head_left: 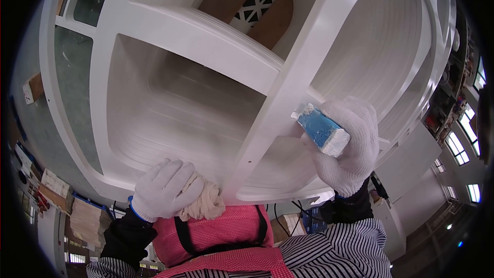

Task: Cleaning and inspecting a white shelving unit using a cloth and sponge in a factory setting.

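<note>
A large white moulded shell (206, 46) with deep rounded recesses and narrow ribs spreads out in front of me. My right hand (357, 141), in a white knit glove, is wrapped round a blue sanding block (320, 127) caked with white dust. The block's far end is at a rib right of the middle; whether it touches the surface I cannot tell. On the left, at the shell's near edge, my gloved left hand (167, 188) has its fingers closed over a crumpled beige cloth (206, 200). The palm side of that hand is hidden.
A pink bag (226, 226) with black straps sits against my body, below the shell's near edge. Dark cables (282, 216) hang beside it. Far left are a small brown block (34, 88) and a cloth-covered box (87, 221). Cluttered shelves (455, 80) line the far right.
</note>
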